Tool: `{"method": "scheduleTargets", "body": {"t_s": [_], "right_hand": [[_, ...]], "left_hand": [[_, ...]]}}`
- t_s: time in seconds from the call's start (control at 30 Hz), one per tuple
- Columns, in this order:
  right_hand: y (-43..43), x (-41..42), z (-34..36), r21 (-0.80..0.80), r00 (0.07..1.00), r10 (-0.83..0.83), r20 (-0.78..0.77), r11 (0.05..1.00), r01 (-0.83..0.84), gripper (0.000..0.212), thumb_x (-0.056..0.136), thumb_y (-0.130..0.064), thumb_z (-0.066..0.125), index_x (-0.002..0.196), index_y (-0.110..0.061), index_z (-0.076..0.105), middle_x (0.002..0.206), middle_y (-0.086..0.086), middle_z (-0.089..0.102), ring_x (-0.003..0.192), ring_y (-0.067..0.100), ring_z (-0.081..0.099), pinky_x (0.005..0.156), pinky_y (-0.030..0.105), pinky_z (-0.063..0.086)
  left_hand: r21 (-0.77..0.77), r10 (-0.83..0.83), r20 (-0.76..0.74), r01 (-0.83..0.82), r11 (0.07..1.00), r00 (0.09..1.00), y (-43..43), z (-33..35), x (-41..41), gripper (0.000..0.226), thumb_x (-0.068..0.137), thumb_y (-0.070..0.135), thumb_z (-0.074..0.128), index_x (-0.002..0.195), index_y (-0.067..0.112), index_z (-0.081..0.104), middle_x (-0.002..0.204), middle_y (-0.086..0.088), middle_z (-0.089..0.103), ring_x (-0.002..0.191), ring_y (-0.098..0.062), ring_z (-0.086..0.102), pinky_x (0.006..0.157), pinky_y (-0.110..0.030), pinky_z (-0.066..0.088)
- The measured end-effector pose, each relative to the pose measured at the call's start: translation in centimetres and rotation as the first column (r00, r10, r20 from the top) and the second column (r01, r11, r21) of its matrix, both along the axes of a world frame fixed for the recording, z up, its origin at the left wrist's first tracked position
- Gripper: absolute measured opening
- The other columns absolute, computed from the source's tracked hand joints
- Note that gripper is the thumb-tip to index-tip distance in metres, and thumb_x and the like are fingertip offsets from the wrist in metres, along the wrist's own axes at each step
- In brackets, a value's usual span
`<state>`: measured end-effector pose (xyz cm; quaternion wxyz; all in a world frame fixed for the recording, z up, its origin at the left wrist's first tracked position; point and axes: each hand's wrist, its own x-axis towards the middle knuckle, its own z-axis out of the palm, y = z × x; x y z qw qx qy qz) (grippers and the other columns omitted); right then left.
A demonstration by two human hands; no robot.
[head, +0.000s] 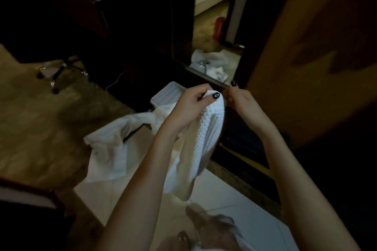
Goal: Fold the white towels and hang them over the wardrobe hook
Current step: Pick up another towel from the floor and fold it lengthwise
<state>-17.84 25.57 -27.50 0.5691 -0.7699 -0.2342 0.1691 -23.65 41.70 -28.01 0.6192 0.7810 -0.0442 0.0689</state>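
Head view: I am looking down at both my hands, raised in front of a dark-framed mirror [214, 26].
Left hand: my left hand [191, 104] is gripping the bunched top of the white waffle-weave towel [206, 132]. The fingers are curling round it, and the thumb, with its dark nail, is pressing on the upper fold.
Right hand: my right hand [242, 102] is sitting just beside that same top edge and touching it. The fingers are bent and the forefinger is lifting; whether they are pinching cloth I cannot tell.
Towel position: it is hanging in the air between my forearms, above the pale tiled floor [234, 195].
Towel axis: its long axis is running from my hands down toward my body. The gathered end is pointing up at the mirror and the loose end is dangling low.
Other towels: loose white towels [108, 149] are lying crumpled to my left, partly on the tiles and partly on the carpet [30, 118].
Surroundings: a wooden panel [306, 36] is standing to the right. An office chair base [59, 73] is sitting on the carpet, well apart at the left.
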Motion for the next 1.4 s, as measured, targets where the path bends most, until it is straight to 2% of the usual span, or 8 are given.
{"method": "scheduleTargets", "body": {"t_s": [0.23, 0.43, 0.7, 0.77, 0.87, 1.0, 1.17, 1.4], "right_hand": [[-7.8, -0.2, 0.9, -0.206, 1.000, 0.022, -0.015, 0.978, -0.024, 0.013, 0.084, -0.021, 0.072, 0.095, -0.014, 0.070, 0.095, -0.001, 0.072, 0.088, 0.013, 0.068, 0.073, 0.022, 0.053], [-15.6, -0.8, -4.1, -0.597, 0.984, -0.176, -0.007, 0.790, 0.137, 0.027, 0.090, -0.029, 0.066, 0.073, -0.010, 0.059, 0.074, 0.002, 0.057, 0.065, 0.015, 0.050, 0.056, 0.026, 0.035], [-24.4, -3.8, -4.7, -0.435, 0.827, -0.520, 0.214, 0.707, 0.558, 0.023, 0.097, -0.017, 0.051, 0.075, -0.009, 0.051, 0.068, 0.002, 0.050, 0.067, 0.022, 0.050, 0.053, 0.032, 0.030], [-25.3, -4.4, -4.1, -0.290, 0.803, -0.586, 0.113, 0.753, 0.591, 0.003, 0.098, -0.015, 0.050, 0.099, -0.014, 0.053, 0.082, -0.002, 0.057, 0.071, 0.019, 0.057, 0.055, 0.022, 0.041], [-25.7, -5.4, -3.2, -0.054, 0.841, -0.541, -0.001, 0.840, 0.540, 0.040, 0.100, -0.018, 0.049, 0.135, -0.033, 0.042, 0.128, -0.003, 0.057, 0.097, 0.017, 0.062, 0.080, 0.025, 0.051], [-26.0, -6.7, -1.0, 0.166, 0.867, -0.494, -0.067, 0.851, 0.498, 0.034, 0.100, -0.006, 0.046, 0.122, -0.025, 0.062, 0.123, -0.002, 0.063, 0.079, 0.026, 0.071, 0.069, 0.035, 0.058], [-28.0, -7.9, 1.3, 0.268, 0.791, -0.608, -0.066, 0.753, 0.602, 0.030, 0.098, 0.001, 0.042, 0.103, -0.014, 0.068, 0.104, 0.007, 0.066, 0.071, 0.029, 0.071, 0.064, 0.036, 0.061], [-33.0, -11.3, 3.1, 0.282, 0.817, -0.574, -0.042, 0.778, 0.561, 0.032, 0.095, 0.009, 0.040, 0.104, -0.007, 0.066, 0.096, 0.019, 0.065, 0.063, 0.026, 0.070, 0.057, 0.030, 0.057]], "left_hand": [[-0.112, 0.065, 0.170, -0.046, 0.993, 0.983, -3.6, 6.2, 2.4, 0.029, 0.095, 0.018, 0.052, 0.073, 0.001, 0.047, 0.068, -0.011, 0.042, 0.064, -0.019, 0.044, 0.059, -0.028, 0.033], [-0.167, 0.161, 0.247, -0.122, 0.978, 0.956, -6.3, 9.1, 3.7, 0.023, 0.096, 0.014, 0.053, 0.073, 0.016, 0.055, 0.067, 0.004, 0.051, 0.060, -0.001, 0.051, 0.056, -0.014, 0.039], [-0.051, 0.272, 0.124, -0.268, 0.962, 0.954, -8.9, 3.6, 4.8, 0.037, 0.087, 0.027, 0.062, 0.077, -0.007, 0.057, 0.069, -0.010, 0.051, 0.066, -0.015, 0.047, 0.062, -0.029, 0.034], [0.001, 0.286, 0.078, -0.287, 0.958, 0.955, -10.5, 2.1, 4.2, 0.034, 0.084, 0.023, 0.065, 0.075, -0.008, 0.058, 0.066, -0.011, 0.052, 0.065, -0.017, 0.047, 0.062, -0.031, 0.034], [0.095, 0.250, 0.018, -0.250, 0.963, 0.968, -14.0, 0.5, 2.6, 0.008, 0.083, 0.008, 0.068, 0.075, 0.006, 0.068, 0.067, -0.002, 0.063, 0.066, -0.014, 0.057, 0.064, -0.034, 0.046], [0.041, -0.013, 0.020, 0.012, 0.999, 1.000, -18.7, 0.2, 0.5, 0.027, 0.088, 0.002, 0.061, 0.099, 0.026, 0.064, 0.075, 0.003, 0.062, 0.072, -0.002, 0.060, 0.073, -0.020, 0.047], [0.119, -0.354, -0.025, 0.355, 0.927, 0.935, -22.7, 0.9, -0.8, 0.035, 0.093, -0.002, 0.049, 0.087, 0.024, 0.072, 0.100, 0.010, 0.066, 0.107, 0.001, 0.056, 0.093, -0.012, 0.040], [0.188, -0.551, -0.093, 0.558, 0.808, 0.829, -28.6, 1.1, -1.0, 0.029, 0.084, 0.032, 0.067, 0.112, 0.033, 0.062, 0.126, 0.010, 0.050, 0.119, 0.006, 0.043, 0.090, -0.008, 0.037]]}}
